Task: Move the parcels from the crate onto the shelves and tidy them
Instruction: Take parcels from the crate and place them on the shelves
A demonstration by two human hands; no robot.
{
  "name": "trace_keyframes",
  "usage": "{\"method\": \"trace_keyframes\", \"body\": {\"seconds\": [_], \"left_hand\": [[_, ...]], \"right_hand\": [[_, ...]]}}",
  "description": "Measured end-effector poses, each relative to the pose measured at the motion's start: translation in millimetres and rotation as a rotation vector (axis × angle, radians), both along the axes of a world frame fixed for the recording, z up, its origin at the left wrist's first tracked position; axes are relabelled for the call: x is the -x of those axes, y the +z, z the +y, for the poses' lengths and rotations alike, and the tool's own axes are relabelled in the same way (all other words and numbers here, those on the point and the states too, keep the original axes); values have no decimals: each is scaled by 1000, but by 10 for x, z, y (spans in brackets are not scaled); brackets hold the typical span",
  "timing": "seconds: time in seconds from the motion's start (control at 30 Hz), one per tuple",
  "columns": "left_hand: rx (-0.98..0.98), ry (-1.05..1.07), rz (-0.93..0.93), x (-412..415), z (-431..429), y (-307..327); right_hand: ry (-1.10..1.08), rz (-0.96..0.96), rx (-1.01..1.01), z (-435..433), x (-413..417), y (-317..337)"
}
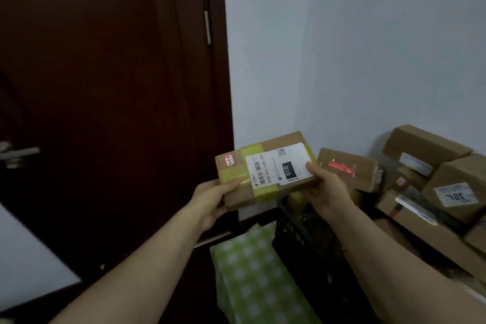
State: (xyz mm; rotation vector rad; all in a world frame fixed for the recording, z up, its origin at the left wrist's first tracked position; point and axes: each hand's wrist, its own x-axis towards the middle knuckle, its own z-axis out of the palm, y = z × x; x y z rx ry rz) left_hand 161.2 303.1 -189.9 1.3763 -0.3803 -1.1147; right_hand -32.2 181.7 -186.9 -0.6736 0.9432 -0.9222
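Cardboard, brown and flat, makes up the parcel [265,168], which is held in the air in front of the white wall [342,47], just right of the dark wooden door [105,87] and above the black crate [302,239]. Bands of yellow tape [252,151] cross it. A white shipping label [278,166] (it reads 010 in a black block) covers much of its top face, and a small red-bordered sticker [228,159] sits near its left end.

The left hand [213,200] holds the left end, thumb on top by the tape and fingers underneath. The right hand [326,187] holds the right end, thumb on the label's edge. Both grips are clamped on the parcel.

The crate's lattice wall shows below the hands, and its inside is too dark to read. Left of it lies green-and-white checked material [249,271]. To the right, a pile of cardboard boxes [447,192] sits against the wall. The nearest box [347,168] bears a red sticker and lies just beside the right hand. A metal handle [18,154] shows on the door at far left.
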Motion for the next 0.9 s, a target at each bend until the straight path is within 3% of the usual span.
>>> {"method": "trace_keyframes", "body": {"seconds": [0.2,0.43,0.5,0.6,0.67,0.8,0.9], "left_hand": [[110,90,-115,-365,525,334],[151,160,-123,-568,1115,471],[150,184,-167,-675,1298,529],[100,204,-341,-858,1584,683],[61,178,-442,-929,1750,799],[26,76,-552,-1001,2008,1001],[63,149,-557,-1051,2128,1098]], "right_hand": [[301,178,150,203,-231,107],[370,48,217,689,-786,158],[278,255,367,763,-924,170],[256,579,756,861,-1050,340],[452,598,882,959,-1151,477],[1011,520,769,1254,-1384,613],[1079,350,711,1434,-1486,598]]}}
